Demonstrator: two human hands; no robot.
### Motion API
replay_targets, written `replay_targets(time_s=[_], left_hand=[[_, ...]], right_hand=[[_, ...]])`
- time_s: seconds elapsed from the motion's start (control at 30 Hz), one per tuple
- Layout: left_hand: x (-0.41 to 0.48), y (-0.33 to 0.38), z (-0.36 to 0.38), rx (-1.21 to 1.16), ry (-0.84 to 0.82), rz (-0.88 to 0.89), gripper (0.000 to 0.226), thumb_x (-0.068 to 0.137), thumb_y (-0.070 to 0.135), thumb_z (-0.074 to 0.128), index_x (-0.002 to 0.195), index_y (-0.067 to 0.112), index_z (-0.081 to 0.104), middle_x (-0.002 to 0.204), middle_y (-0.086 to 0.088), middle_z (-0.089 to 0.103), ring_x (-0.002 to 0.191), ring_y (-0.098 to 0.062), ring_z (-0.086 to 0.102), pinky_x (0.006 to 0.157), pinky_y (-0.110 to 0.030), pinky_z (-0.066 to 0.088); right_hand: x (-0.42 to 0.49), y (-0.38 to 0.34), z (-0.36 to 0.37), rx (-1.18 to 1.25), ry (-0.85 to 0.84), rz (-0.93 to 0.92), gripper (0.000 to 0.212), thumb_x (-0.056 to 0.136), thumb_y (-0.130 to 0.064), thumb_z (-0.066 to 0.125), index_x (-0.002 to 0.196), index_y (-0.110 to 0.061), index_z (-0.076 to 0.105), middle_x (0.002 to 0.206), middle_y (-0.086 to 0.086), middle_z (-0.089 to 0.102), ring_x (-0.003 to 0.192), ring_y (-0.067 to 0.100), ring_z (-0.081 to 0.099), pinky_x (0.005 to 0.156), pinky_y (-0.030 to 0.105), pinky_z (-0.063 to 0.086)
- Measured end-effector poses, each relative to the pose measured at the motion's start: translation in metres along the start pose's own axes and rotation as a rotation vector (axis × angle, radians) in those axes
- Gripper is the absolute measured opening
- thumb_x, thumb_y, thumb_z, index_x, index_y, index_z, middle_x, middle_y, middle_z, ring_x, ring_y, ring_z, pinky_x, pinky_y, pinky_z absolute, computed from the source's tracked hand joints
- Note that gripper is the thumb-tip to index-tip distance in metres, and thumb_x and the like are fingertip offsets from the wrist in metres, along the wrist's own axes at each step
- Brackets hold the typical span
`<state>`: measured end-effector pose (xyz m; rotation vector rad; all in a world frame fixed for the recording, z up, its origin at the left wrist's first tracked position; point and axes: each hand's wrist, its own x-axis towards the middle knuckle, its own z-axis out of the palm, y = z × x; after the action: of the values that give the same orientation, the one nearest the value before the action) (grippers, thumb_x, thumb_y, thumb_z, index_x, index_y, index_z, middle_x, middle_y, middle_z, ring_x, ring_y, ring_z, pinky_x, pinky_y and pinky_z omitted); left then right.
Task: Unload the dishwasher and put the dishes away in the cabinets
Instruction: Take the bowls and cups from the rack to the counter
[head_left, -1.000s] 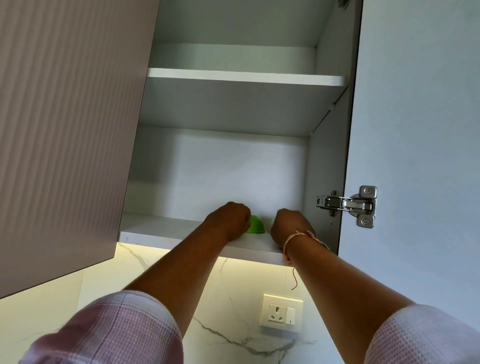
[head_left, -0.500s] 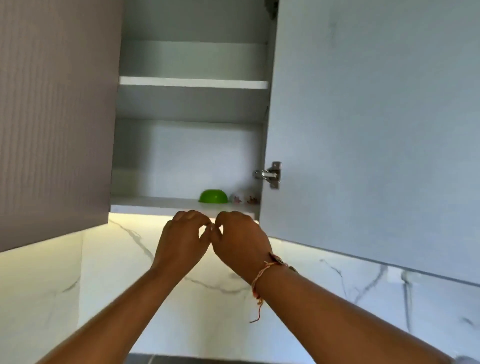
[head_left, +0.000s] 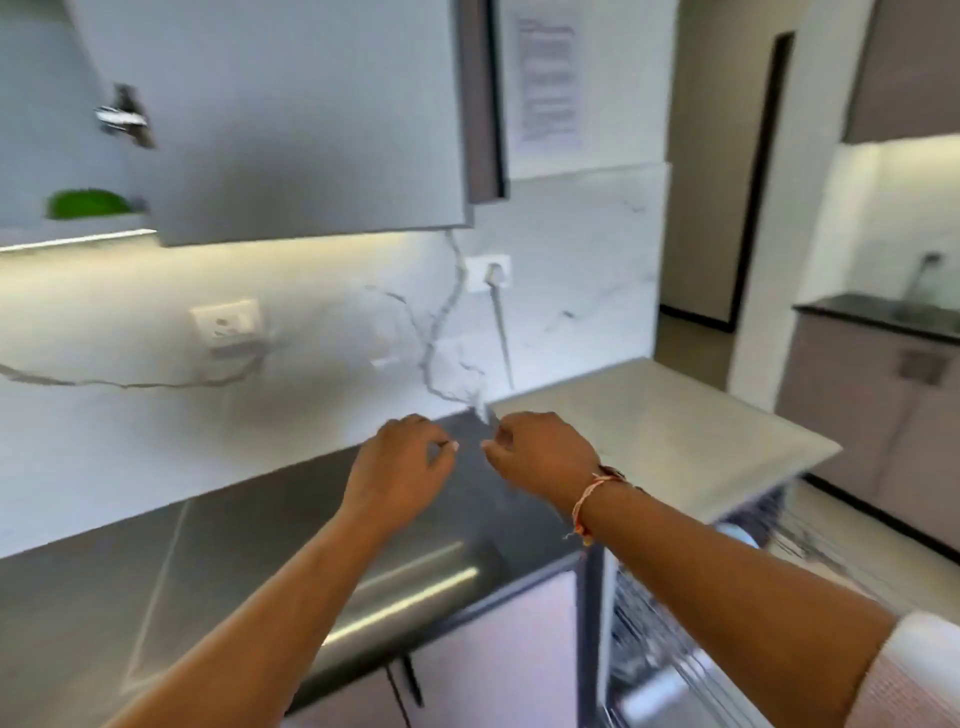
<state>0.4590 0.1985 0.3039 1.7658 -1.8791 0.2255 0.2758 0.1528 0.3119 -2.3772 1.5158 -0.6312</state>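
My left hand (head_left: 400, 467) and my right hand (head_left: 543, 457) hover side by side above the dark countertop (head_left: 156, 561), fingers loosely curled and holding nothing. A thread bracelet circles my right wrist. A green bowl (head_left: 85, 203) rests upside down on the bottom shelf of the upper cabinet at far left, partly behind the open cabinet door (head_left: 291, 119). The open dishwasher (head_left: 675, 623) is at lower right, with its wire rack (head_left: 810, 535) pulled out. The view is blurred by motion.
A marble backsplash carries two wall sockets (head_left: 226, 325), one with a white cable (head_left: 501, 332) plugged in. A pale counter (head_left: 660, 431) extends to the right above the dishwasher. Another counter with a tap (head_left: 919, 275) stands far right, past a doorway.
Both hands left the cabinet shelf, where the green bowl stays, and dropped to counter height. The view swung right and down, bringing the open dishwasher into sight.
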Motion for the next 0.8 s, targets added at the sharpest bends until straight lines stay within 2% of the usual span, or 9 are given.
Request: replay_targets(time_s=[0.13, 0.27, 0.43, 0.6, 0.7, 0.8], left_hand=[[-0.029, 0.089, 0.086, -0.242, -0.254, 0.039, 0.017, 0.088, 0.038, 0.061, 0.086, 0.024, 0.071, 0.092, 0.005, 0.070, 0.091, -0.015, 0.065, 0.083, -0.034, 0.052], [-0.062, 0.173, 0.169, -0.361, -0.540, 0.136, 0.018, 0.090, 0.032, 0.062, 0.083, 0.017, 0.070, 0.084, 0.001, 0.070, 0.080, -0.015, 0.066, 0.076, -0.030, 0.050], [-0.084, 0.235, 0.260, -0.461, -0.823, 0.084, 0.025, 0.090, 0.038, 0.062, 0.100, 0.015, 0.065, 0.098, 0.005, 0.067, 0.097, -0.010, 0.064, 0.082, -0.025, 0.048], [-0.079, 0.271, 0.333, -0.476, -0.936, 0.082, 0.037, 0.090, 0.035, 0.064, 0.117, 0.011, 0.057, 0.108, 0.001, 0.060, 0.100, -0.015, 0.058, 0.087, -0.032, 0.048], [-0.057, 0.286, 0.382, -0.463, -0.978, 0.079, 0.037, 0.091, 0.033, 0.065, 0.118, 0.010, 0.054, 0.106, 0.000, 0.058, 0.098, -0.019, 0.057, 0.087, -0.037, 0.050], [-0.027, 0.298, 0.438, -0.477, -0.983, 0.044, 0.039, 0.091, 0.030, 0.066, 0.121, 0.010, 0.052, 0.107, 0.002, 0.051, 0.101, -0.019, 0.054, 0.085, -0.033, 0.046]], right_hand=[[-0.076, 0.117, -0.001, 0.010, -0.069, 0.255, 0.042, 0.089, -0.055, 0.050, 0.094, -0.017, 0.068, 0.096, 0.010, 0.071, 0.091, 0.029, 0.066, 0.082, 0.039, 0.055], [-0.157, 0.218, 0.008, 0.038, -0.148, 0.493, 0.042, 0.092, -0.054, 0.046, 0.082, -0.016, 0.058, 0.094, 0.015, 0.070, 0.092, 0.033, 0.066, 0.079, 0.037, 0.052], [-0.235, 0.301, 0.028, 0.058, -0.174, 0.757, 0.042, 0.091, -0.054, 0.045, 0.103, -0.018, 0.062, 0.105, 0.009, 0.068, 0.097, 0.029, 0.064, 0.082, 0.039, 0.054], [-0.262, 0.353, 0.042, 0.073, -0.188, 0.888, 0.045, 0.094, -0.050, 0.047, 0.123, -0.017, 0.057, 0.115, 0.010, 0.067, 0.102, 0.028, 0.065, 0.085, 0.039, 0.055], [-0.254, 0.386, 0.052, 0.070, -0.193, 0.945, 0.045, 0.096, -0.046, 0.048, 0.128, -0.016, 0.054, 0.117, 0.010, 0.066, 0.101, 0.026, 0.065, 0.083, 0.036, 0.056], [-0.231, 0.427, 0.065, 0.057, -0.212, 0.982, 0.046, 0.097, -0.045, 0.048, 0.131, -0.015, 0.052, 0.117, 0.011, 0.066, 0.103, 0.027, 0.065, 0.084, 0.037, 0.056]])
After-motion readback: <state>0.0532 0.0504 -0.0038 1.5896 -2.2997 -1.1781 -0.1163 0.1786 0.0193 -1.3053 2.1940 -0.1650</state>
